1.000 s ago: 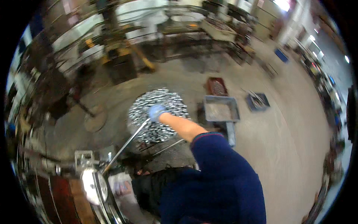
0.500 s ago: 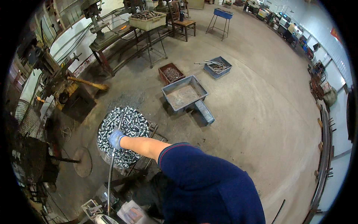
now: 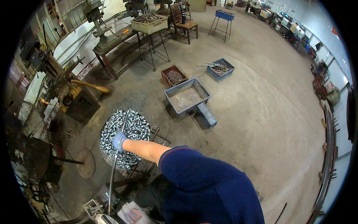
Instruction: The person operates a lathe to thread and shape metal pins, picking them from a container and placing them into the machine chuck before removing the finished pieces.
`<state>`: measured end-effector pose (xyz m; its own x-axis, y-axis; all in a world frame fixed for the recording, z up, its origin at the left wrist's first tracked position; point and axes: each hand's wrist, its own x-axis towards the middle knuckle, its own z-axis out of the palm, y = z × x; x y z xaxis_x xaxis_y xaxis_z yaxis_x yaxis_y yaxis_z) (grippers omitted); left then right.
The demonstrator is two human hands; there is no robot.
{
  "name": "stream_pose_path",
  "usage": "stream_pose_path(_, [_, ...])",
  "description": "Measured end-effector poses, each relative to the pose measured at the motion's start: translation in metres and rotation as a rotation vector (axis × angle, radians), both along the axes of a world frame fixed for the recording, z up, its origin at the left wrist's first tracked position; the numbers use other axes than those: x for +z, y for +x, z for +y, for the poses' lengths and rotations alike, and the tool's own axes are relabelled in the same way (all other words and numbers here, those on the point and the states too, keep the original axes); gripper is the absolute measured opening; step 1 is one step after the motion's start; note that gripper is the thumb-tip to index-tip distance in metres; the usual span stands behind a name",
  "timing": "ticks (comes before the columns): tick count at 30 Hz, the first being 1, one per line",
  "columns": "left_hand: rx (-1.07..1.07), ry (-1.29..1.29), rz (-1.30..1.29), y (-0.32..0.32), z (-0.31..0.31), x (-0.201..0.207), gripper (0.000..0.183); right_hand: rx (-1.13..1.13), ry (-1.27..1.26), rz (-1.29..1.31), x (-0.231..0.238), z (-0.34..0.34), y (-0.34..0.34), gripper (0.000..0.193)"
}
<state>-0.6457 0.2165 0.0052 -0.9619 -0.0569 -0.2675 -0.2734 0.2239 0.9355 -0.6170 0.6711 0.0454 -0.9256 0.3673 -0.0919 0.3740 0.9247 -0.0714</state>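
My right hand (image 3: 119, 141), in a blue and white knit glove, is closed around a long thin metal rod (image 3: 113, 175). The rod slants over a round container heaped with short shiny metal cylindrical fittings (image 3: 136, 130), some showing hollow ends. Its upper end lies over the heap, while its lower end comes down to a pale fixture (image 3: 105, 218) by the bottom edge. What the rod does at that fixture is too small to make out. My left hand is out of sight.
A large grey-blue bin (image 3: 186, 96), a narrow blue box (image 3: 207, 114), a rusty box of scrap (image 3: 174, 76) and a blue crate of rods (image 3: 220, 70) stand on the floor. Drill machines and a bench (image 3: 112, 46) line the left. A broom (image 3: 91, 86) leans nearby.
The whole view has shifted slightly, with the scene moving a little right and down. My right hand keeps its grip on the rod near the same place over the fittings.
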Motion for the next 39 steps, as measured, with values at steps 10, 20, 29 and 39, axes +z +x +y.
stream_pose_path(10, [0.038, 0.022, 0.012, 0.006, 0.004, -0.001, 0.025, -0.065, -0.024, 0.002, 0.007, 0.008, 0.013, 0.019])
stream_pose_path(20, [0.623, 0.05, 0.099, 0.087, -0.214, -0.001, 0.022, 0.251, -0.141, 0.08, 0.006, -0.073, -0.019, 0.026])
stream_pose_path(29, [1.68, 0.335, 0.425, 0.498, -0.406, -0.036, 0.02, 0.155, 0.034, 0.07, 0.016, -0.085, 0.031, 0.042])
stream_pose_path(39, [2.098, 0.243, 0.389, 0.475, -0.36, -0.012, 0.015, 0.279, -0.01, -0.056, 0.048, -0.112, 0.022, 0.054])
